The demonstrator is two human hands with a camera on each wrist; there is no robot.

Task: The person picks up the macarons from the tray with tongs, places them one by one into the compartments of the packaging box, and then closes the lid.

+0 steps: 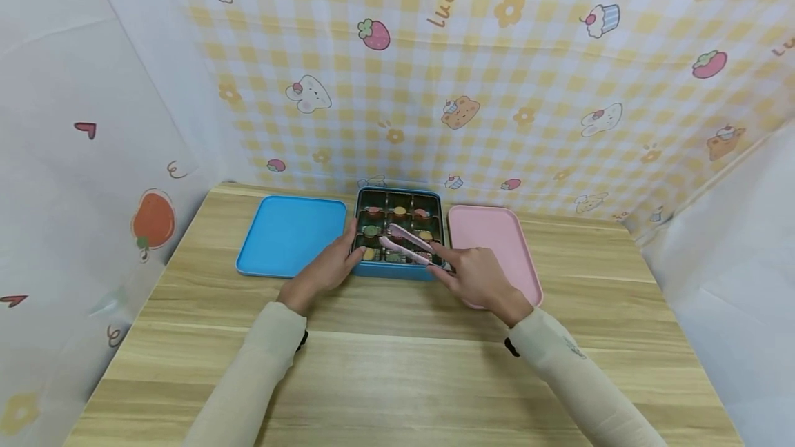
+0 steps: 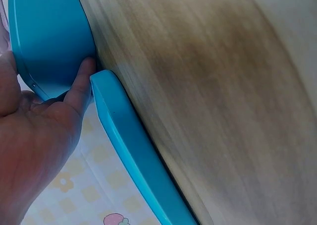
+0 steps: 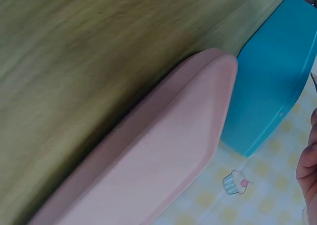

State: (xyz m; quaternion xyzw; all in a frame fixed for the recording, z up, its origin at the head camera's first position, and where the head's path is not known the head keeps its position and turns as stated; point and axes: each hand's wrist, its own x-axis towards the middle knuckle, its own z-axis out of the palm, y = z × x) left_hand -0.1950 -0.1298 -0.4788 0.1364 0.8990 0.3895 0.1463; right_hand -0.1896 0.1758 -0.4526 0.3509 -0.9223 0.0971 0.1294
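Note:
A blue box [image 1: 393,270] with a dark divided tray holds several small candies, among them a green one [image 1: 371,231] and a yellow one [image 1: 400,211]. My left hand [image 1: 329,261] grips the box's left side near the front corner. Its thumb lies at the rim, while a finger presses the outer wall in the left wrist view. In my right hand [image 1: 478,271] is a pair of pink tongs [image 1: 406,250], reaching in from the right. The tong tips are apart over the middle compartments; whether they touch a candy I cannot tell.
Left of the box lies a blue lid-like tray [image 1: 292,236]. A pink one [image 1: 497,240] lies to its right, partly under my right forearm and hand. Behind them a patterned cloth [image 1: 410,88] rises from the back edge of the wooden table [image 1: 385,378].

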